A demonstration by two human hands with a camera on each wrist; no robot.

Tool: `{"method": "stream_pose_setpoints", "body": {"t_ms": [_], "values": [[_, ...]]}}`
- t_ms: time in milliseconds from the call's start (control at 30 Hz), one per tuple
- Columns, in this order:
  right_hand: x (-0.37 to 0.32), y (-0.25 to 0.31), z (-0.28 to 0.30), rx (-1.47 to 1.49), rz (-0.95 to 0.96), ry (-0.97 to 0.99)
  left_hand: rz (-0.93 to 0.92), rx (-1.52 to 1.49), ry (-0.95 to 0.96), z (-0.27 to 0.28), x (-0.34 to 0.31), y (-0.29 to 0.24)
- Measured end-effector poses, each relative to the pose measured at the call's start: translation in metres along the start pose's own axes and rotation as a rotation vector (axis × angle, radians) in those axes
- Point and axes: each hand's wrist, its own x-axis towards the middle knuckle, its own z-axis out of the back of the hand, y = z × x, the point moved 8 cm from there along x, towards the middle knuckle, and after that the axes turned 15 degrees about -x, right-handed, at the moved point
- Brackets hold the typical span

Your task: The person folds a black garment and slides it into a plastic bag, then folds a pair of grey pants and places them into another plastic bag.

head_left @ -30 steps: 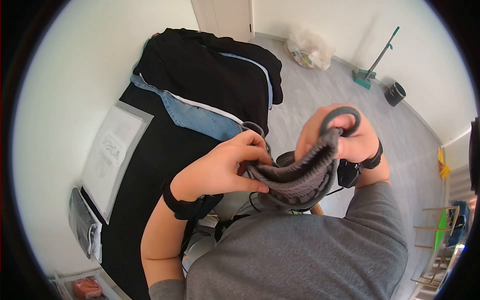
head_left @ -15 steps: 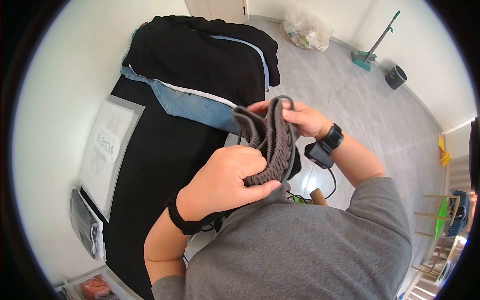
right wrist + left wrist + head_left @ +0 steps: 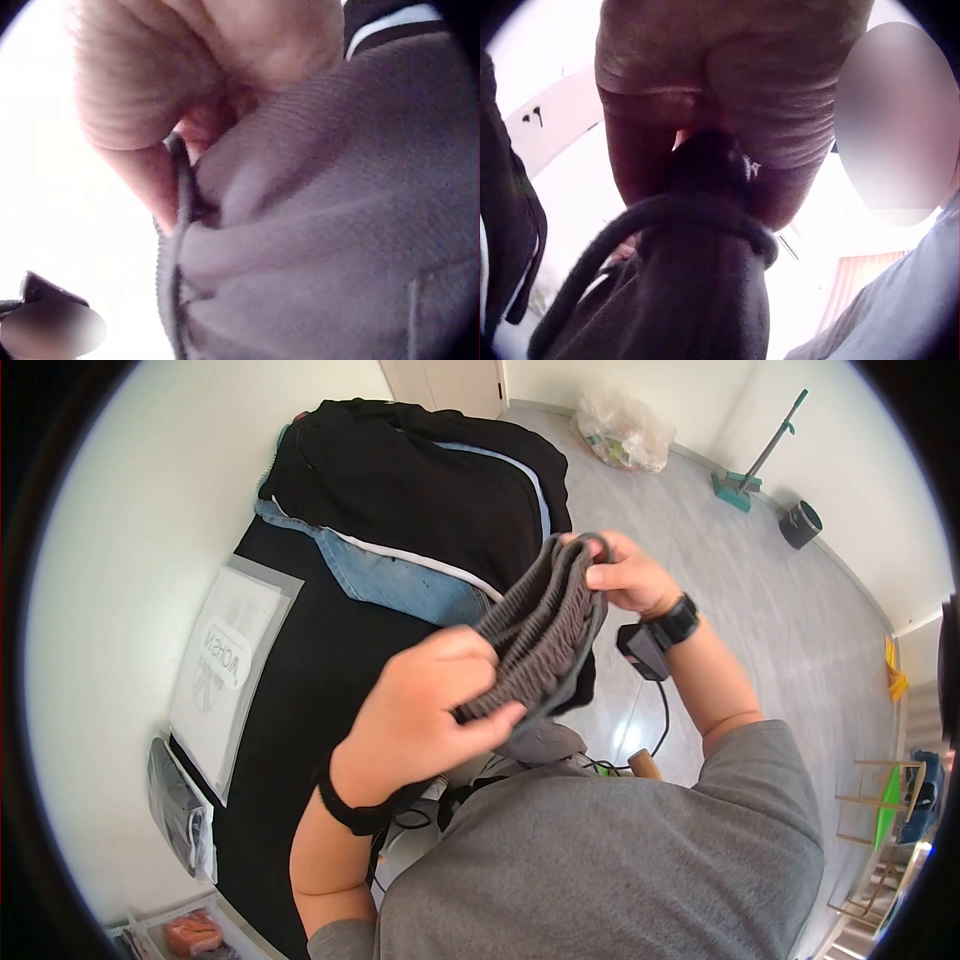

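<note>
A pair of grey-brown drawstring pants (image 3: 545, 625) hangs between my hands, its ribbed elastic waistband gathered in folds. My left hand (image 3: 420, 705) grips the near end of the waistband, thumb on the outside. At the far end my right hand (image 3: 635, 582) pinches the band between thumb and fingers. A thick grey cord (image 3: 667, 206) loops across the fabric below the left hand in the left wrist view. The right wrist view shows the pants' smooth body (image 3: 322, 187) falling in creases below the right hand (image 3: 210, 67).
Black clothing (image 3: 410, 490) lies piled over blue denim (image 3: 400, 585) on the black table (image 3: 300, 690). A clear-bagged white item (image 3: 225, 660) and a packaged grey item (image 3: 180, 810) sit along the wall side. On the floor are a trash bag (image 3: 620, 430), a broom (image 3: 765, 460) and a bin (image 3: 800, 525).
The waistband, earlier held wide apart, is now gathered into close folds. My right hand has moved left, then slightly up and right; the left hand has shifted a little left since half a second ago.
</note>
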Motion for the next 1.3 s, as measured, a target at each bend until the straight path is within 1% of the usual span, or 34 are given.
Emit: {"method": "stream_pose_setpoints", "body": {"t_ms": [33, 67, 100, 133, 167, 200, 233, 300, 333, 400, 433, 467, 500, 533, 600, 633, 667, 733, 767, 800, 833, 867, 900, 933, 1000, 1033, 1067, 1133, 1167, 1200, 1233, 1267, 1300], "values": [[-0.003, 0.014, -0.002, -0.005, 0.002, 0.005, -0.02, 0.091, -0.029, 0.012, 0.001, -0.002], [-0.006, 0.03, -0.002, -0.114, 0.054, -0.021, -0.089, 0.163, -0.087, 0.023, 0.001, -0.006], [-0.009, 0.044, -0.004, -0.223, 0.106, -0.048, -0.005, 0.15, -0.14, 0.031, 0.0, -0.003], [-0.011, 0.054, -0.009, -0.227, 0.109, -0.047, 0.077, 0.138, -0.192, 0.039, -0.002, -0.001], [-0.015, 0.068, -0.018, -0.388, 0.17, -0.054, -0.011, 0.232, -0.195, 0.044, 0.0, -0.008], [-0.017, 0.077, -0.026, -0.548, 0.232, -0.062, -0.016, 0.235, -0.196, 0.048, -0.002, -0.01], [-0.018, 0.082, -0.032, -0.642, 0.278, -0.076, 0.07, 0.237, -0.145, 0.049, -0.004, -0.005], [-0.016, 0.084, -0.042, -0.646, 0.311, -0.087, 0.209, 0.248, -0.055, 0.049, -0.011, 0.005], [-0.014, 0.086, -0.046, -0.648, 0.34, -0.095, 0.206, 0.253, -0.058, 0.049, -0.01, 0.003], [-0.005, 0.081, -0.051, -0.675, 0.351, -0.107, 0.279, 0.239, -0.015, 0.042, -0.008, 0.003], [-0.003, 0.08, -0.053, -0.706, 0.354, -0.137, 0.293, 0.162, -0.081, 0.042, -0.006, 0.0], [-0.001, 0.078, -0.056, -0.735, 0.353, -0.168, 0.298, 0.165, -0.081, 0.036, -0.002, 0.0], [0.0, 0.081, -0.058, -0.748, 0.377, -0.214, 0.236, 0.139, -0.168, 0.037, 0.004, -0.002], [0.002, 0.08, -0.061, -0.739, 0.365, -0.216, 0.178, 0.109, -0.25, 0.039, 0.009, -0.002], [0.003, 0.086, -0.062, -0.795, 0.411, -0.289, 0.126, 0.351, -0.203, 0.033, 0.021, 0.006], [0.002, 0.089, -0.063, -0.823, 0.444, -0.295, 0.154, 0.397, -0.201, 0.033, 0.027, 0.015], [0.002, 0.088, -0.061, -0.819, 0.431, -0.305, 0.151, 0.357, -0.209, 0.033, 0.036, 0.02], [-0.001, 0.087, -0.055, -0.833, 0.42, -0.337, 0.51, 0.176, -0.013, 0.023, 0.044, 0.043], [-0.002, 0.08, -0.05, -0.836, 0.368, -0.296, 0.51, 0.171, 0.0, 0.019, 0.048, 0.047], [-0.004, 0.076, -0.042, -0.833, 0.36, -0.307, 0.444, 0.203, -0.017, 0.018, 0.054, 0.046], [-0.007, 0.073, -0.035, -0.733, 0.385, -0.295, 0.379, 0.235, -0.033, 0.016, 0.058, 0.044], [-0.01, 0.068, -0.025, -0.63, 0.412, -0.289, 0.381, 0.235, -0.015, 0.014, 0.06, 0.045], [-0.014, 0.065, -0.016, -0.572, 0.479, -0.262, 0.413, 0.211, -0.047, 0.018, 0.061, 0.047], [-0.023, 0.057, -0.003, -0.565, 0.476, -0.283, 0.444, 0.187, -0.078, 0.022, 0.062, 0.05], [-0.038, 0.027, 0.02, -0.782, 0.294, -0.316, 0.435, 0.193, -0.055, 0.026, 0.063, 0.052], [-0.042, 0.002, 0.027, -0.799, 0.184, -0.287, 0.437, 0.173, -0.068, 0.029, 0.063, 0.052], [-0.046, -0.031, 0.035, -0.79, 0.065, -0.238, 0.438, 0.154, -0.079, 0.031, 0.065, 0.051], [-0.052, -0.1, 0.046, -0.789, -0.135, -0.131, 0.454, 0.203, -0.028, 0.032, 0.072, 0.043], [-0.057, -0.134, 0.048, -0.8, -0.218, -0.077, 0.411, 0.218, -0.053, 0.035, 0.076, 0.033], [-0.061, -0.167, 0.048, -0.793, -0.259, -0.048, 0.366, 0.231, -0.081, 0.039, 0.08, 0.021], [-0.065, -0.198, 0.048, -0.785, -0.299, -0.015, 0.387, 0.247, -0.108, 0.046, 0.081, 0.013], [-0.067, -0.221, 0.047, -0.776, -0.299, -0.036, 0.406, 0.266, -0.134, 0.055, 0.08, 0.004], [-0.069, -0.246, 0.044, -0.819, -0.355, -0.033, 0.402, 0.255, -0.166, 0.063, 0.079, -0.008]]}}
